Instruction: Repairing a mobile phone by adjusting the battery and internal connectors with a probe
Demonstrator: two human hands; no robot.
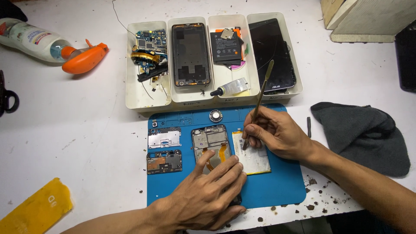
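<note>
My left hand [208, 195] presses flat on the lower half of an opened phone body [211, 141] lying on a blue work mat [281, 190]. Orange flex cable shows inside the phone just above my fingers. My right hand [277, 134] grips a thin metal pry tool [262, 86], its tip resting at the left edge of a white battery [255, 160] lying beside the phone. Two circuit board pieces [164, 149] sit on the mat's left part. A small round part [216, 115] lies at the mat's top.
Several white trays [143, 97] behind the mat hold boards, a phone frame [190, 54], a black battery, a glue tube [229, 89] and a cracked screen [273, 54]. A dark cloth [368, 134] lies right, a spray bottle [52, 45] far left, a yellow scrap [37, 208] at bottom left.
</note>
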